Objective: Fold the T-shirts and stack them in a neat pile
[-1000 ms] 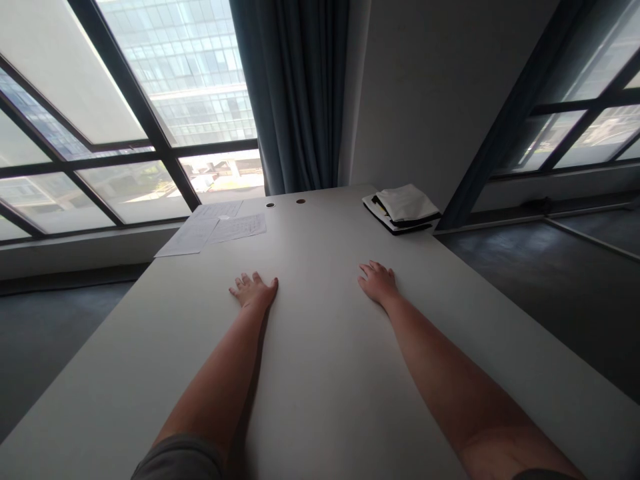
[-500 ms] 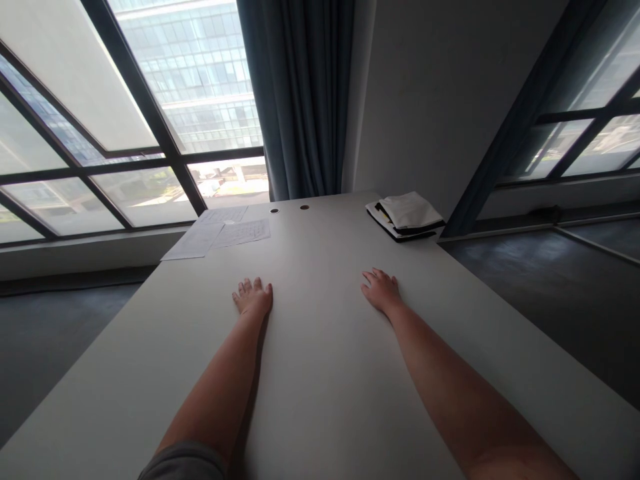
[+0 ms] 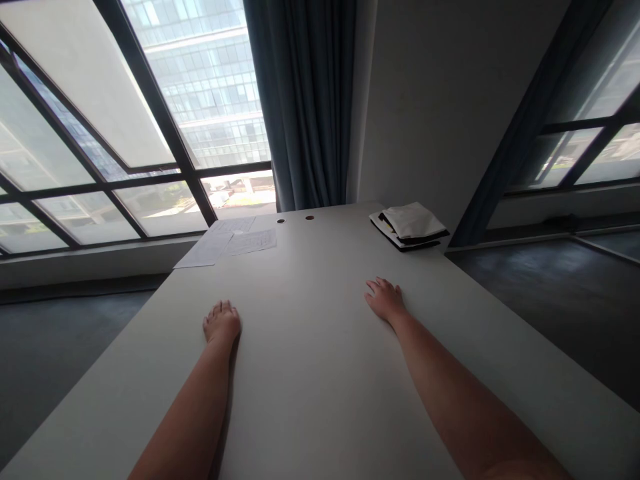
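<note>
- One left hand (image 3: 223, 322), empty, fingers bunched, on our white desk (image 3: 310, 373)
- One right hand (image 3: 385, 300), empty, fingers slightly spread, on that desk
- Three paper sheets (image 3: 225, 241) beyond our left hand
- One folded white cloth (image 3: 410, 221) on a dark folder (image 3: 400, 241), beyond our right hand

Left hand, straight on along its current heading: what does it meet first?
From the left hand, probably the rightmost sheet of paper on the white table; the way looks free up to it, though depth is hard to judge.
</note>
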`<state>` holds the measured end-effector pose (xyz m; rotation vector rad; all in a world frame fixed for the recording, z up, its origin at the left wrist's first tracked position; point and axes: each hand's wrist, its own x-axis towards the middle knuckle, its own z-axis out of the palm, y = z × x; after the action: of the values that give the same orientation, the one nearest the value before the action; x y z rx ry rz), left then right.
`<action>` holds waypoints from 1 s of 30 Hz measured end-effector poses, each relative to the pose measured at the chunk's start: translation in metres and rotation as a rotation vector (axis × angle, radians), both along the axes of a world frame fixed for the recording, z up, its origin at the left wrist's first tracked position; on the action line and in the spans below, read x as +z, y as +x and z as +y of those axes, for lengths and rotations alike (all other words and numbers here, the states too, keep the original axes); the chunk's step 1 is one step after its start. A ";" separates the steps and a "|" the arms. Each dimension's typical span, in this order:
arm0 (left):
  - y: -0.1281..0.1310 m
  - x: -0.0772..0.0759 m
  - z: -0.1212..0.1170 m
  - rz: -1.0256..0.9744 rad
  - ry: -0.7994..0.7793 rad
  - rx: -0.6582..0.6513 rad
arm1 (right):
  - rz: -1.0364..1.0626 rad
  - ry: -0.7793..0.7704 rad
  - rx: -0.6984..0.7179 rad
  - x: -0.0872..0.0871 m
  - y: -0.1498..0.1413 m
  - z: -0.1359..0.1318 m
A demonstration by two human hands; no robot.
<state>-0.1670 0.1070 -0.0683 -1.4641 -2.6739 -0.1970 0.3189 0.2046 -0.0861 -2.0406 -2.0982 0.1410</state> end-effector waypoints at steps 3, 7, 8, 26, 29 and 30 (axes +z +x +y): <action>-0.012 -0.001 -0.012 0.018 0.001 -0.004 | -0.004 0.007 0.004 -0.001 0.000 -0.001; -0.016 -0.004 -0.017 0.034 -0.004 -0.017 | -0.009 0.019 0.003 0.000 -0.001 -0.003; -0.016 -0.005 -0.017 0.035 -0.006 -0.017 | -0.011 0.024 0.001 0.000 -0.002 -0.004; -0.014 -0.006 -0.024 0.042 -0.026 -0.062 | -0.079 0.063 0.072 -0.001 -0.006 -0.034; -0.014 -0.005 -0.025 0.048 -0.025 -0.065 | -0.082 0.063 0.069 0.002 -0.008 -0.036; -0.014 -0.005 -0.025 0.051 -0.024 -0.067 | -0.082 0.064 0.067 0.002 -0.008 -0.036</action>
<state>-0.1810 0.0820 -0.0734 -1.5450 -2.5982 -0.1311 0.3108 0.1685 -0.0837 -1.9728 -2.1907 0.0010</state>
